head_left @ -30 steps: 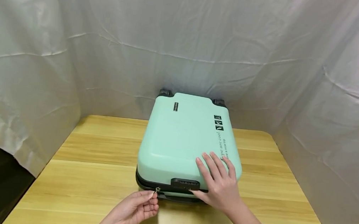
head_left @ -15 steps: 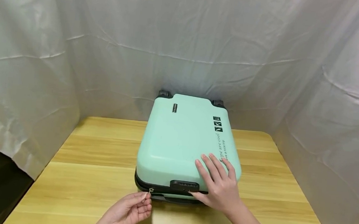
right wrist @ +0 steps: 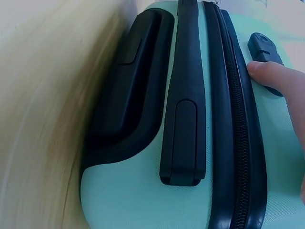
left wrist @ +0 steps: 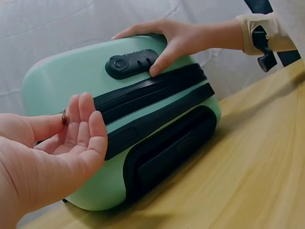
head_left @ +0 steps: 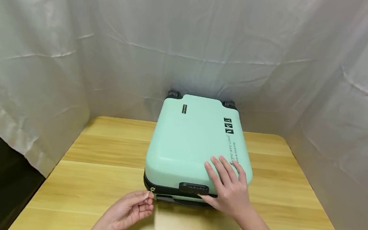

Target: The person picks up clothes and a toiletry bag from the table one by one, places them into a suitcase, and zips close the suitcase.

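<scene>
A mint-green hard-shell suitcase (head_left: 188,141) lies flat on the wooden table, its wheels at the far end. Along its near side runs a black zipper (right wrist: 240,167), below the black combination lock (head_left: 194,188). My left hand (head_left: 127,210) pinches the metal zipper pull (head_left: 152,189) between thumb and forefinger, near the suitcase's near left corner; its other fingers are loosely bent. My right hand (head_left: 230,190) rests on the lid's near right part with fingers spread. Its thumb touches the lock, as the right wrist view shows.
A black carry handle (left wrist: 162,114) and a recessed black handle (right wrist: 128,81) sit on the suitcase's near side. The wooden table (head_left: 102,151) extends to both sides. Grey curtains (head_left: 190,39) hang behind and at the sides, close to the suitcase's wheels (head_left: 174,94).
My left hand has drawn the zipper pull leftward along the near side, from beside the lock toward the left corner. The right hand stays on the lid. The head view has shifted slightly.
</scene>
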`<control>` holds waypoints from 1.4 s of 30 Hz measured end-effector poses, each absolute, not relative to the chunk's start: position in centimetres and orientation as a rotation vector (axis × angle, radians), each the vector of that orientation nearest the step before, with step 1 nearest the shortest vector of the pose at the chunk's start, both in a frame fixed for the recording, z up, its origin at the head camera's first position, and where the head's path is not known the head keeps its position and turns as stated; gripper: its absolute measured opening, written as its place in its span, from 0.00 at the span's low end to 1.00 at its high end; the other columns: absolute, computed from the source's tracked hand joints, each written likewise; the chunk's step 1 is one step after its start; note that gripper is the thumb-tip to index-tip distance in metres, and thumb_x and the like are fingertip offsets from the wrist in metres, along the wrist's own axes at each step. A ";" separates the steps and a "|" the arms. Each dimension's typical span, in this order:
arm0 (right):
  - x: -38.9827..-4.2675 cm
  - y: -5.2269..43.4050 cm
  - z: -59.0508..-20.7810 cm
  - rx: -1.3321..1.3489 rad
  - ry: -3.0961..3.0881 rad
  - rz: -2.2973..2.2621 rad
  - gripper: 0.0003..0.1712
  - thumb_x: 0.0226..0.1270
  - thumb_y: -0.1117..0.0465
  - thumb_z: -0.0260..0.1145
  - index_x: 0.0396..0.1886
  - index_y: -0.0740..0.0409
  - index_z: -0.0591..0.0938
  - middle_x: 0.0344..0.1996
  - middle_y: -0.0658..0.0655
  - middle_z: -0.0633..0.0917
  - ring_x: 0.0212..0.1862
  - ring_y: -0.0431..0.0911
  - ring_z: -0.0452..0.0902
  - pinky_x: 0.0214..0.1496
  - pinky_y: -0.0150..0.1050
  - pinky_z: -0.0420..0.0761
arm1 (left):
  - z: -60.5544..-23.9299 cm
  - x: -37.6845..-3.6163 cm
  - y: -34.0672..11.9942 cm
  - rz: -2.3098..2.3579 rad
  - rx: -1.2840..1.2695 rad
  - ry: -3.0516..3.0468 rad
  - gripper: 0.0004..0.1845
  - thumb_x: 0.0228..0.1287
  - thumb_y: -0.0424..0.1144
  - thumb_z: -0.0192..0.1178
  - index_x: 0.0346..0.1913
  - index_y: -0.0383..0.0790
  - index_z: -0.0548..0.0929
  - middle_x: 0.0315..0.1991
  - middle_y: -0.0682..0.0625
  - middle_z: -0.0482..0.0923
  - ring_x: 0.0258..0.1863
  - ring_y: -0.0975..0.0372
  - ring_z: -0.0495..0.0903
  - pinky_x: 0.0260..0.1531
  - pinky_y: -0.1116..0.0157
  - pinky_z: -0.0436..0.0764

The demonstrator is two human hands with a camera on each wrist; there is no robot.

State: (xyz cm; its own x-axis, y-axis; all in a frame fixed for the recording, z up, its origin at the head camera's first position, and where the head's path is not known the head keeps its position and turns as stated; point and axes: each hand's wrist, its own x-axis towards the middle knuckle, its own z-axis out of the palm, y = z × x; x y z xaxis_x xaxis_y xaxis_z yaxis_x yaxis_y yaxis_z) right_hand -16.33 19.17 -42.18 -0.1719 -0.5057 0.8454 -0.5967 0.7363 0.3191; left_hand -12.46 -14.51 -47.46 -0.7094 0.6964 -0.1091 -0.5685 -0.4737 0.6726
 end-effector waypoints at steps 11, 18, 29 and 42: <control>-16.2 19.1 -42.3 0.856 -1.805 0.109 0.50 0.43 0.26 0.67 0.56 0.59 0.82 0.53 0.63 0.84 0.54 0.60 0.80 0.53 0.61 0.71 | -47.7 -12.6 -14.8 2.204 0.194 0.926 0.19 0.78 0.33 0.38 0.47 0.43 0.83 0.40 0.56 0.84 0.41 0.68 0.81 0.51 0.70 0.80; -16.4 19.0 -41.9 0.860 -1.784 0.122 0.47 0.47 0.26 0.65 0.54 0.60 0.83 0.52 0.63 0.85 0.52 0.60 0.81 0.52 0.61 0.71 | -47.2 -12.6 -15.7 2.239 0.201 0.885 0.21 0.78 0.32 0.36 0.48 0.41 0.83 0.40 0.55 0.84 0.40 0.69 0.80 0.51 0.70 0.79; -16.3 18.9 -41.6 0.858 -1.769 0.124 0.45 0.53 0.27 0.61 0.53 0.60 0.83 0.50 0.64 0.86 0.50 0.60 0.81 0.50 0.60 0.71 | -47.0 -13.0 -16.2 2.254 0.187 0.786 0.23 0.79 0.32 0.33 0.48 0.39 0.84 0.40 0.54 0.85 0.40 0.68 0.80 0.51 0.70 0.79; -16.4 18.9 -41.4 0.873 -1.750 0.139 0.44 0.53 0.27 0.61 0.52 0.61 0.84 0.49 0.64 0.86 0.50 0.60 0.82 0.50 0.60 0.72 | -46.6 -13.6 -17.1 2.285 0.077 0.740 0.22 0.78 0.33 0.35 0.46 0.38 0.84 0.37 0.53 0.84 0.38 0.68 0.80 0.49 0.72 0.78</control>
State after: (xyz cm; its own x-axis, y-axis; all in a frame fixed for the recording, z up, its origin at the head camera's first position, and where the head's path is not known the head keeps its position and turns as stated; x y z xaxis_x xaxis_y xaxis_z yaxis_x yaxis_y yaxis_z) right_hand -16.38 18.95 -41.40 -0.1067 -0.4827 0.8693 -0.6143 0.7195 0.3242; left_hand -13.56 -17.08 -46.62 -0.7378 0.6571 -0.1546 -0.6230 -0.5746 0.5307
